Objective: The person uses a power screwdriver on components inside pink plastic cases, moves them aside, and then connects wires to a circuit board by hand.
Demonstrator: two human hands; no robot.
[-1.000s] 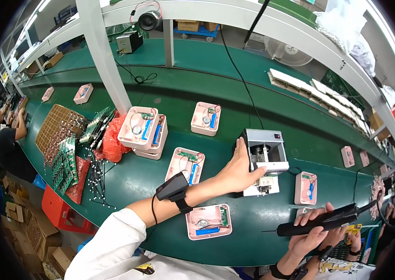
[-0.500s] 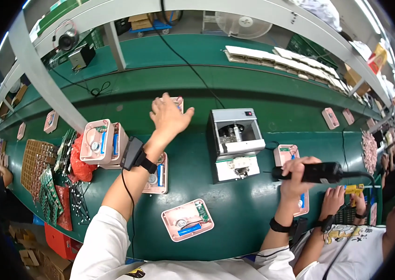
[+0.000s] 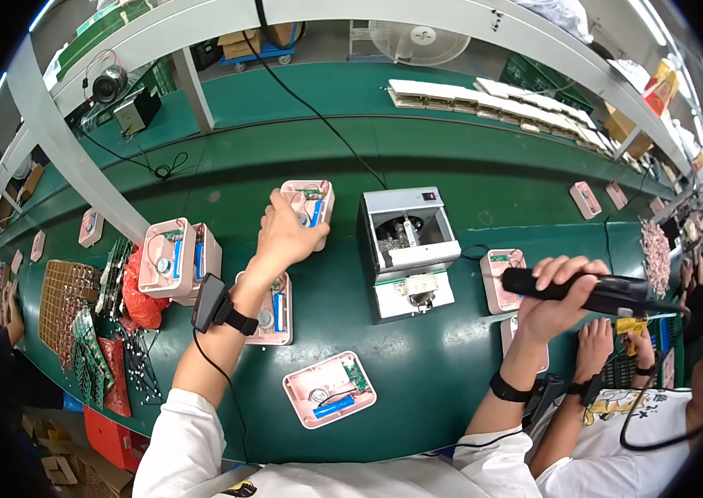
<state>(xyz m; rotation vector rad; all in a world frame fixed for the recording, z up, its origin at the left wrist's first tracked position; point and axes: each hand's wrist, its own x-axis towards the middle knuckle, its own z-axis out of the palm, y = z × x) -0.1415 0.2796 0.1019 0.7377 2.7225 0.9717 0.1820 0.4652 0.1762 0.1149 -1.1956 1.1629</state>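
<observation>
Pink casing (image 3: 311, 202) on the green conveyor belt (image 3: 418, 382) under left hand (image 3: 283, 236)'s grip; right hand (image 3: 552, 292) clenches black screwdriver (image 3: 592, 289)

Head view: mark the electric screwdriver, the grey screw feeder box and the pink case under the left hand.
electric screwdriver (image 3: 596, 290), head view, on its black barrel past the right fist.
grey screw feeder box (image 3: 408, 249), head view, on its front rim.
pink case (image 3: 311, 199), head view, on its open face.

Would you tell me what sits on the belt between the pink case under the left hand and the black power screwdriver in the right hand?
In the head view, a grey box-shaped machine stands between the pink case and the black screwdriver, with a second pink case beside the machine, under the screwdriver.
</observation>
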